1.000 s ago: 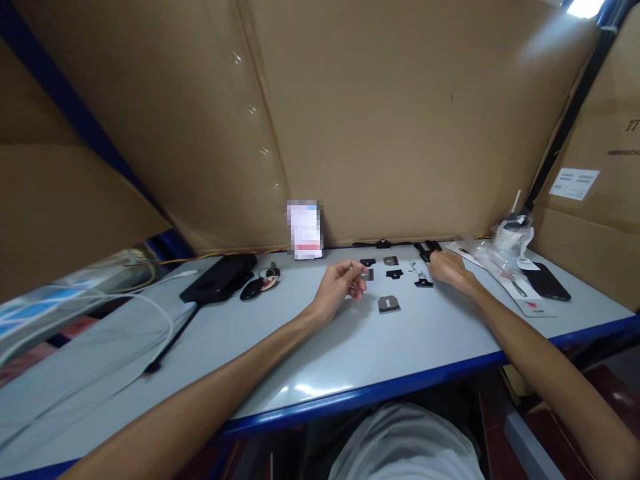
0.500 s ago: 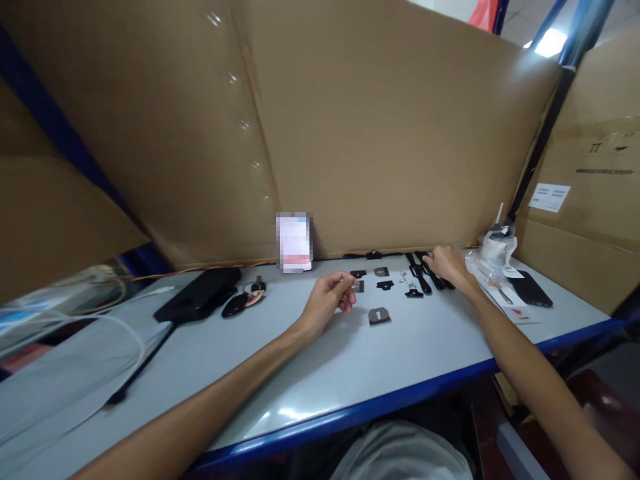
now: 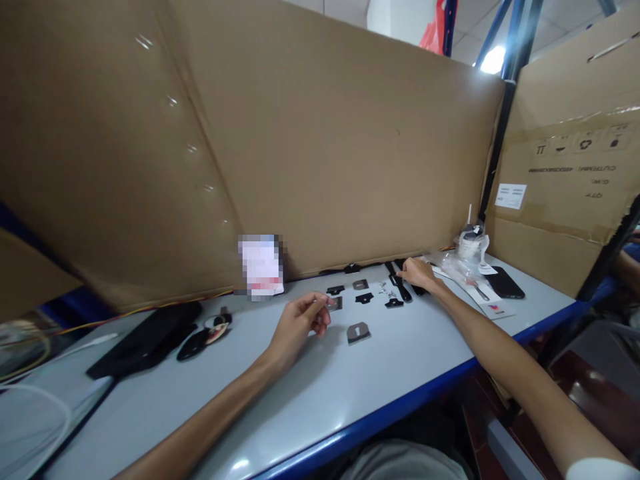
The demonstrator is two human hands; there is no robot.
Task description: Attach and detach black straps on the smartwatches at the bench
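My left hand point(image 3: 300, 323) hovers over the table with thumb and forefinger pinched together; whatever is between the tips is too small to make out. Just beyond its fingertips lies a grey metal plate point(image 3: 336, 303), and nearer to me another plate with a slot point(image 3: 359, 332). My right hand point(image 3: 419, 272) is closed at the upper end of a dark, long handle-like piece point(image 3: 420, 291), its fingertips partly hidden. Beside it lies a long black handle-like piece point(image 3: 399, 283). Small black brackets point(image 3: 365, 298) and several tiny silver screws point(image 3: 384, 288) lie between the hands.
A phone-like screen point(image 3: 261, 265) leans on the cardboard wall point(image 3: 320, 147). To the left lie keys point(image 3: 217, 328) and a black case point(image 3: 150, 337). On the right are a bagged cup point(image 3: 470, 243), a card-backed package point(image 3: 480, 293) and a black phone point(image 3: 505, 282). The table has a blue front edge point(image 3: 400, 400).
The view has turned to the right, so things on the table appear further left. My left hand keeps its pinch near the plate; my right hand stays at the black handle-like pieces.
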